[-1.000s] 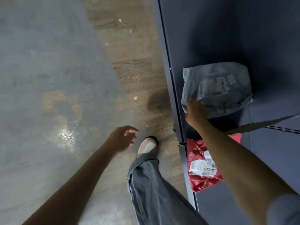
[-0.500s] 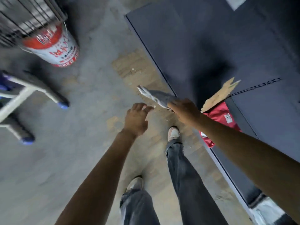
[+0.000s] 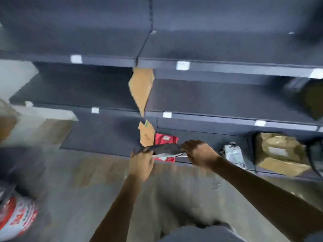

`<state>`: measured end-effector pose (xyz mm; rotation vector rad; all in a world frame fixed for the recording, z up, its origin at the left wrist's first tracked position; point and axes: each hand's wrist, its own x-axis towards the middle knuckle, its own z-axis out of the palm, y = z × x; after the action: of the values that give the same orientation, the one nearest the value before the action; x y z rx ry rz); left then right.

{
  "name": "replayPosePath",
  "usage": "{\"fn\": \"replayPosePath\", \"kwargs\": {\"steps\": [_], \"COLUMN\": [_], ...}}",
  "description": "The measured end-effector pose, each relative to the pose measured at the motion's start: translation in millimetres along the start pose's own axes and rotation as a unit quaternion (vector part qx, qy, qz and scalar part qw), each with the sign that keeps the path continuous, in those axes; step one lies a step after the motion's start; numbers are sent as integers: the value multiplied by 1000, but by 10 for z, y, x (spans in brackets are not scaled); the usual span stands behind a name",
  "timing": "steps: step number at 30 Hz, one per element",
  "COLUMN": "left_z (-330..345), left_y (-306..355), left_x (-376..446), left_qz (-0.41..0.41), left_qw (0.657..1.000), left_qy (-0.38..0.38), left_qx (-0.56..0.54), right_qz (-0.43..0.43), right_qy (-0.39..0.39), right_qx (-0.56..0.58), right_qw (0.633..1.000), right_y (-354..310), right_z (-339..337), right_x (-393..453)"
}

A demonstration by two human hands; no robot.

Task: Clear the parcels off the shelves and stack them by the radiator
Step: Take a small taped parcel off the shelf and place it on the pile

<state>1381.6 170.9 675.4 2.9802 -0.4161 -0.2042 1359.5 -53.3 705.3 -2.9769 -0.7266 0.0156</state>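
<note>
While you face the dark shelves (image 3: 227, 102), the grey parcel (image 3: 164, 148) hangs in front of the bottom tier, its long axis running left to right and nearly level. 0.5 s ago only your right hand held it over the floor; now your left hand (image 3: 142, 163) grips its left end too. Your right hand (image 3: 199, 155) pinches the right end, both arms stretched forward. Behind it lies a red parcel (image 3: 166, 139).

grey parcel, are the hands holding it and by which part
Yes: both hands hold the flat grey parcel, the left hand gripping its left end and the right hand its right end.
</note>
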Motion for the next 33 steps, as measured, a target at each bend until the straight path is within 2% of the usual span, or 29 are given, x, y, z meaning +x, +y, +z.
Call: {"fn": "replayPosePath", "kwargs": {"steps": [3, 7, 10, 15, 18, 23, 25, 29, 33], "left_z": [-244, -229, 14, 466, 625, 857, 1008, 1302, 1433], "left_y": [1231, 3195, 4868, 7216, 8143, 9186, 9527, 10300, 11126], "left_x": [101, -23, -375, -1430, -2032, -2471, -2444, -2276, -2066], "left_qz": [194, 364, 496, 654, 715, 767, 778, 794, 803], "left_qw": [980, 931, 868, 755, 698, 639, 624, 597, 572], "left_qy": [45, 31, 13, -27, -36, -58, -66, -85, -121], "left_qx": [-32, -26, 7, 19, 18, 18, 37, 72, 111], "right_qz": [174, 352, 498, 662, 730, 801, 812, 834, 862], "right_qy": [-6, -27, -29, 73, 101, 170, 171, 107, 55], "right_qx": [35, 63, 137, 247, 272, 260, 261, 236, 242], "right_qw": [984, 933, 856, 703, 619, 512, 494, 486, 443], "right_y": [569, 1180, 1443, 1394, 1404, 1805, 2081, 2726, 3374], "right_z": [-270, -494, -599, -774, -798, -610, -507, -371, -407], "right_x": [-1115, -2809, -4228, -6277, -7117, -7925, -8145, -8605, -9126]}}
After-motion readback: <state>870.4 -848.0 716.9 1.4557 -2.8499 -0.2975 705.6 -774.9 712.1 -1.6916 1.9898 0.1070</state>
